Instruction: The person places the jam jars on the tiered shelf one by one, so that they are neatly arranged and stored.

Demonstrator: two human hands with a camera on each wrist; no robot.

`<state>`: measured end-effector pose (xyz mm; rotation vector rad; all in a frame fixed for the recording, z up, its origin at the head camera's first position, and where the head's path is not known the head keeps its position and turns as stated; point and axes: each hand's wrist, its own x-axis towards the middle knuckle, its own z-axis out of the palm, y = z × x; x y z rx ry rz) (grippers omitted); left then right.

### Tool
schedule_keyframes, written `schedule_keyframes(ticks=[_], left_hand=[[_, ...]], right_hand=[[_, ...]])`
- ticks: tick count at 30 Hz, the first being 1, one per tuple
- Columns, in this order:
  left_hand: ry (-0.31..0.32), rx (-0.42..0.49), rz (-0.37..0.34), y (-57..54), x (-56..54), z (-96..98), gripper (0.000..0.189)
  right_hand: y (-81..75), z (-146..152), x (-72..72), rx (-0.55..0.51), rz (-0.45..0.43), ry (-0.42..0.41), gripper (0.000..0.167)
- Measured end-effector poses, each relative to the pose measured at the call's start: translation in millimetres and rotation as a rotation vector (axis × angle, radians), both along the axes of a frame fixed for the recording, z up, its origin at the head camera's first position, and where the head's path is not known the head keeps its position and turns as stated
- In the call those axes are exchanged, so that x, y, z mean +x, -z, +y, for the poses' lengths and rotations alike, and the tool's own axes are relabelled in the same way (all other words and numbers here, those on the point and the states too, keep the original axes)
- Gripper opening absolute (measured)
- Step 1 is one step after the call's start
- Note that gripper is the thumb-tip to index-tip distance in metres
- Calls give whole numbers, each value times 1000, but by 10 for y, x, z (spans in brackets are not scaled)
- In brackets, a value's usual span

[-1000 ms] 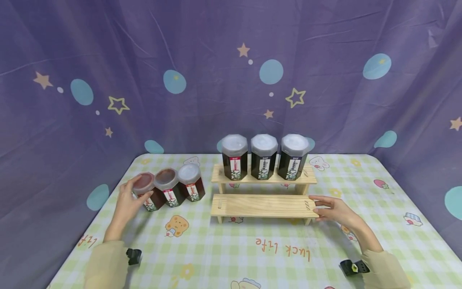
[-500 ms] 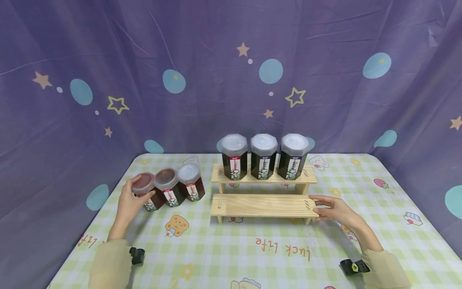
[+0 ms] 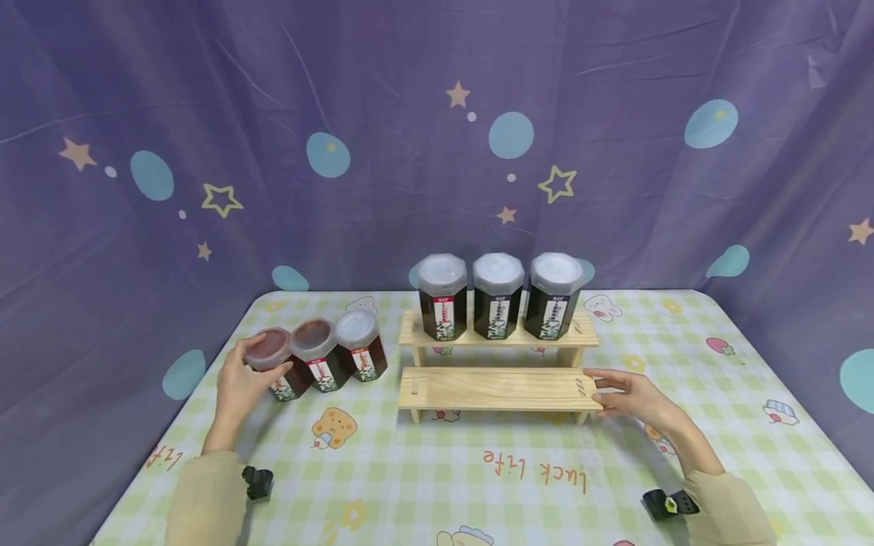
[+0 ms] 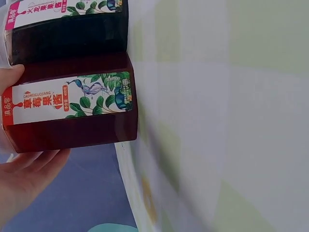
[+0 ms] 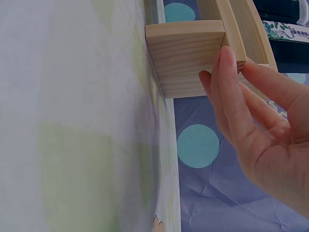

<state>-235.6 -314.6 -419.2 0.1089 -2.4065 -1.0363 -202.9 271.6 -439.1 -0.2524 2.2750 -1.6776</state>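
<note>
My left hand (image 3: pixel 240 385) grips the leftmost hexagonal jam jar (image 3: pixel 295 378) near its lid, thumb in front and fingers behind. Dark red jam and an orange-and-white label show on this strawberry jam jar (image 4: pixel 72 101) in the left wrist view. Close beside it stand a second jar (image 3: pixel 328 368) with a pink label and a third (image 3: pixel 369 356) with a whitish lid. At the right end of the two-tier wooden rack (image 3: pixel 498 388), my right hand (image 3: pixel 638 398) pinches the lower shelf (image 5: pixel 186 46) between thumb and fingers.
On the rack's upper shelf (image 3: pixel 410 330) stand three dark jars in a row, among them a red-labelled jar (image 3: pixel 444 315) at the left. A checked cloth (image 3: pixel 437 478) covers the table. Behind it hangs a purple curtain (image 3: pixel 410 98).
The left hand and the leftmost jar have shifted slightly left, away from the second jar. The right hand and the rack hold their position.
</note>
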Motion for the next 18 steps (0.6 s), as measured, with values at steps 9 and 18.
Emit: schedule_keyframes(ticks=[9, 18], left_hand=[[-48, -43, -52, -31, 53, 44, 64], [-84, -50, -28, -14, 114, 68, 64]], right_hand=[[1, -3, -4, 5, -6, 16, 56], [14, 1, -17, 4, -6, 8, 56]])
